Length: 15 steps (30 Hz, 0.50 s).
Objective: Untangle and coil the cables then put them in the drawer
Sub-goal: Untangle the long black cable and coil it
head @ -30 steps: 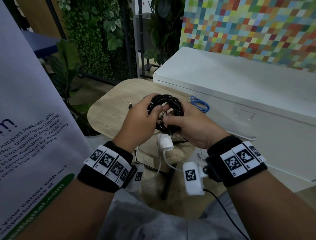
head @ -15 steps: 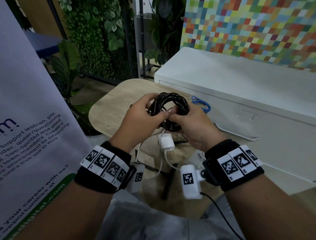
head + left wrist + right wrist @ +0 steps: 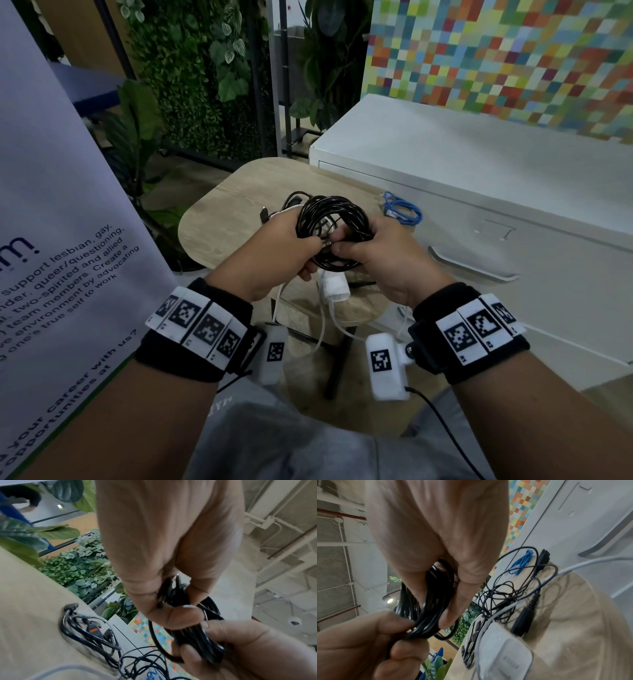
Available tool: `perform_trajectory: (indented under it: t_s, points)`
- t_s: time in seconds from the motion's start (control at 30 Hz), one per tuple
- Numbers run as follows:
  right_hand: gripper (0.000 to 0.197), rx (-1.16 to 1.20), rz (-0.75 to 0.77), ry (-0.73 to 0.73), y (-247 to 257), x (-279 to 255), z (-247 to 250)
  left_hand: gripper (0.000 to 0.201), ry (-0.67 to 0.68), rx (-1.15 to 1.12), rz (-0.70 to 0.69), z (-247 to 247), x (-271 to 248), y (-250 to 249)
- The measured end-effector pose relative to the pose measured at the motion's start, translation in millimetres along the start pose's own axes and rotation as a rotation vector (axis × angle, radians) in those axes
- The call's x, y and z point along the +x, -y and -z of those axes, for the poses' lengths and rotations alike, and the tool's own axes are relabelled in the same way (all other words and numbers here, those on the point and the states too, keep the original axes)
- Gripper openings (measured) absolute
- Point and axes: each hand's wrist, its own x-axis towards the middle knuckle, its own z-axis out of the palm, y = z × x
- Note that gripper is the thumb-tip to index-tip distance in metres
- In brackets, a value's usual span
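A coiled black cable hangs above the small wooden table, held from both sides. My left hand grips its left side, fingers curled round the strands. My right hand grips the right side with thumb and fingers round the bundle. Under the hands lie a white charger with its white cord, a tangle of thin black cables and a small blue cable. The white cabinet's drawer at right is closed; its handle faces me.
A white banner with text stands close on the left. Potted plants and a green leaf wall fill the back left. The cabinet top is bare. A colourful tiled wall rises behind it.
Both hands have turned the black coil slightly between them and shifted their grip on it. The coil stays above the table.
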Motion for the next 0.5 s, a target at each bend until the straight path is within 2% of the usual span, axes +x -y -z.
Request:
perform_trajectory:
  t_s: [0.17, 0.33, 0.5]
  points:
    - [0.026, -0.073, -0.011, 0.068, 5.0, -0.2, 11.0, 0.033, 0.061, -0.097, 0.028, 0.4, 1.7, 1.6]
    - [0.017, -0.185, 0.030, 0.157, 10.9, 1.1, 20.5, 0.022, 0.081, -0.135, 0.026, -3.0, 2.4, 2.7]
    - [0.012, -0.243, 0.047, 0.228, 14.7, -1.5, 26.5, 0.017, 0.013, -0.077, -0.007, -8.2, 5.5, 6.0]
